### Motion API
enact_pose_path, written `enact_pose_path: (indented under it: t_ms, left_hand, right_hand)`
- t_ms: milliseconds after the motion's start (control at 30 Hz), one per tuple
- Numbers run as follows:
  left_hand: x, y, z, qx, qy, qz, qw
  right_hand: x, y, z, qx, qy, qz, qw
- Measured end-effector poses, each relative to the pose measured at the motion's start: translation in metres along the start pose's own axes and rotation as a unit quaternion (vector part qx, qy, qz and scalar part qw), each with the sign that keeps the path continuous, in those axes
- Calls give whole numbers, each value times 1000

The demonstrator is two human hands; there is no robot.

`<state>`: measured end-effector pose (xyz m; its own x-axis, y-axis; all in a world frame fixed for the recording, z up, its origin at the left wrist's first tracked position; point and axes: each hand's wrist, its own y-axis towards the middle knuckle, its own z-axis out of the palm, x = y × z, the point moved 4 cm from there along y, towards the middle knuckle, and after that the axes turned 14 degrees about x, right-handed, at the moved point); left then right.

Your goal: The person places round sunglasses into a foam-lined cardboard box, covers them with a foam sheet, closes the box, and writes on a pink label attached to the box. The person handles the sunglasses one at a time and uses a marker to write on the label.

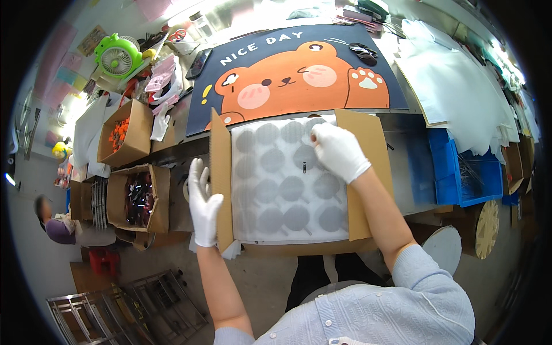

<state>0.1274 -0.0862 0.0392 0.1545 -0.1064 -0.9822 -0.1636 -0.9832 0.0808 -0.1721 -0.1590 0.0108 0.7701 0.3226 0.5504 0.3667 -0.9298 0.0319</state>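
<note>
An open cardboard box (384, 155) stands before me, its side flaps raised. A translucent white sheet (252, 172) lies in it over rows of dark round pieces with short stems. One small dark item (304, 167) shows near the middle of the sheet. My right hand (338, 151), in a white glove, is over the box's upper right part with its fingers curled; whether it pinches anything is hidden. My left hand (203, 202), gloved too, is upright at the outer side of the left flap, fingers extended and thumb near the flap's edge.
Behind the box lies a bear-printed mat (284, 97) with a phone (199, 63) and dark round pieces (363, 52). Cardboard boxes (161, 198) and a green fan (117, 56) are at left. White sheets (453, 82) and a blue bin (444, 172) are at right. Another person (59, 230) sits far left.
</note>
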Motion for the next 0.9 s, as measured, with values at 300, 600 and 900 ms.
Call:
enact_pose_path:
  t_ms: [300, 600, 900]
  left_hand:
    - [7, 1, -9, 15, -93, -11, 995]
    - [7, 1, -6, 14, -142, -21, 990]
    - [13, 1, -11, 16, -149, -5, 989]
  right_hand:
    - [-27, 27, -16, 97, -298, 27, 949]
    - [-23, 43, -21, 148, -294, 41, 943]
    - [-24, 47, -17, 152, -313, 37, 937]
